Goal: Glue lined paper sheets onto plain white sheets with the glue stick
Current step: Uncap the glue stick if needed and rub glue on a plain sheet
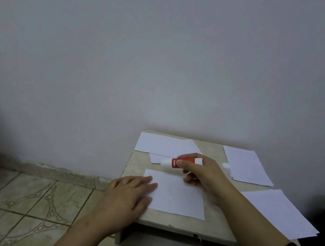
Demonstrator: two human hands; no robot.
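Observation:
A white sheet (pixel 178 197) lies at the front of the small table (pixel 182 224). My left hand (pixel 129 195) rests flat on its left edge, fingers straight. My right hand (pixel 200 173) grips a red glue stick (pixel 178 162) just above the sheet's far edge. The stick lies sideways, its white glue tip pointing left. I cannot tell from here whether this sheet is lined or plain.
More paper lies on the table: sheets at the back left (pixel 164 146), one at the back right (pixel 245 165) and a stack at the right edge (pixel 280 213). A small white cap (pixel 226 165) sits near the back. Tiled floor (pixel 12 205) lies left; a wall stands behind.

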